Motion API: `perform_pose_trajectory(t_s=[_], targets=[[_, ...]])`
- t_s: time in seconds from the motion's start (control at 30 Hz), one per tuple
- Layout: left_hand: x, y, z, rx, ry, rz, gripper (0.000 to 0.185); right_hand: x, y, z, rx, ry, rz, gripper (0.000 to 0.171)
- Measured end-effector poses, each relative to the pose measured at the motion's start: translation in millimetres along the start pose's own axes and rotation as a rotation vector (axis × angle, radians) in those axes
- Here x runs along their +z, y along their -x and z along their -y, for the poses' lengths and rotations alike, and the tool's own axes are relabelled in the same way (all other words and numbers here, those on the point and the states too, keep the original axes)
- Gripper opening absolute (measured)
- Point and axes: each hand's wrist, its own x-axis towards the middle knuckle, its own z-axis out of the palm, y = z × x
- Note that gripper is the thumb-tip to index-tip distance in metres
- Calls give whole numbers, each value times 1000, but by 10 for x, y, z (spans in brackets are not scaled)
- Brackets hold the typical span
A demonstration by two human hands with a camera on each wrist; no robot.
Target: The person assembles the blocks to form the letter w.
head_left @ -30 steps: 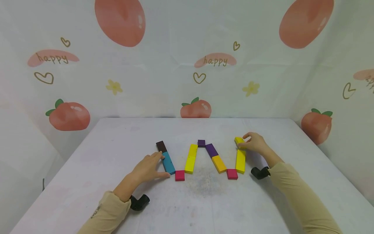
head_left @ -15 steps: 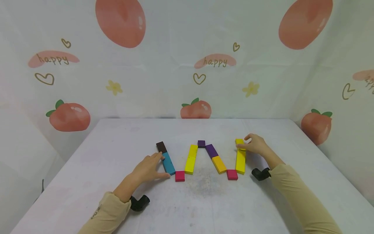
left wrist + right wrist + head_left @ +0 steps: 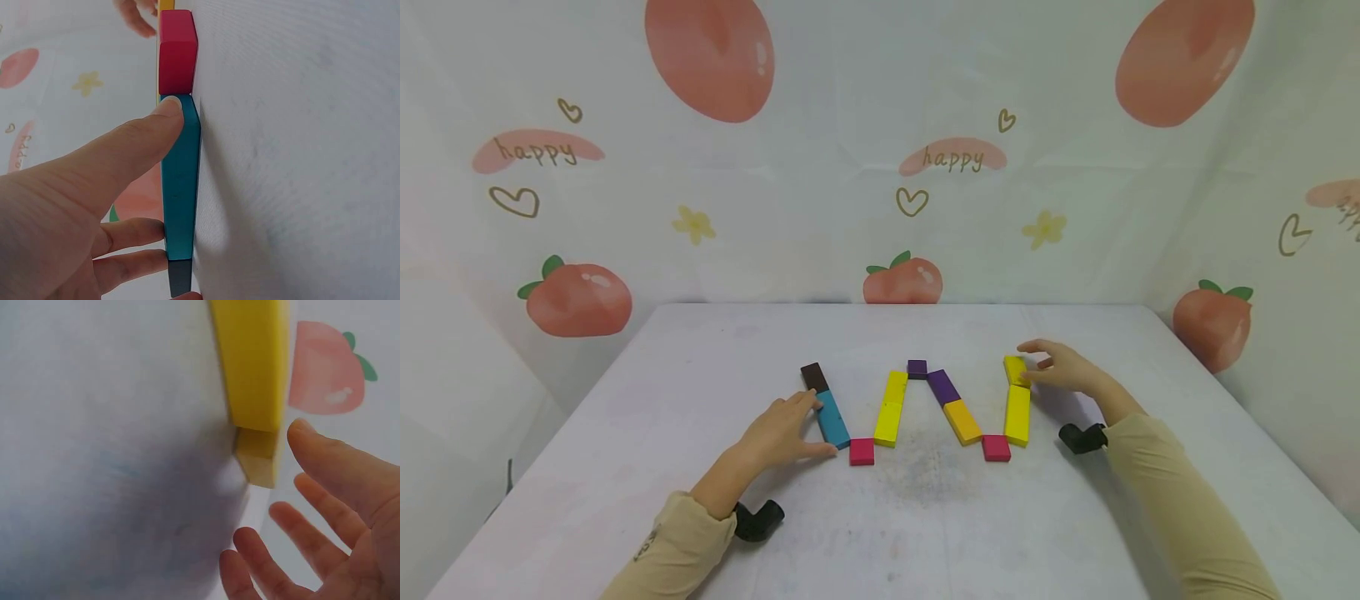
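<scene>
Coloured wooden blocks form a zigzag line on the table. My left hand (image 3: 778,429) lies beside the blue block (image 3: 832,419), fingers spread; in the left wrist view the thumb (image 3: 167,109) overlaps its end near the red block (image 3: 177,53). A dark brown block (image 3: 813,377) continues past its far end. At the right, my right hand (image 3: 1063,368) is beside the short yellow block (image 3: 1015,369), fingers apart and holding nothing. That block meets the long yellow block (image 3: 1018,415) at a slight angle; in the right wrist view the fingers stand apart from both.
Between the hands run yellow blocks (image 3: 891,408), a small purple block (image 3: 917,369), a longer purple block (image 3: 943,387), an orange block (image 3: 962,421) and another red block (image 3: 996,447). Black wrist-worn pieces (image 3: 760,521) hang under both sleeves. A printed curtain (image 3: 820,208) stands behind the table (image 3: 880,533).
The right hand straightened the short yellow block towards the long one, then let go and drew back to the right, its fingers spreading. The left hand has stayed in place.
</scene>
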Motion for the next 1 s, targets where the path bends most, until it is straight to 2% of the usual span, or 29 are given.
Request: perform_pose_trajectory(t_s=[0.2,0.57,1.0], targets=[[4,-9,-3,-3,5,3,77,33,-17,-17,-24,19,5,55],[1,4,7,36,-1,-25,81,51,-58,-52,-41,55,-2,54],[-12,6,-8,19,5,-14,81,81,-61,-91,-22,18,-22,54]])
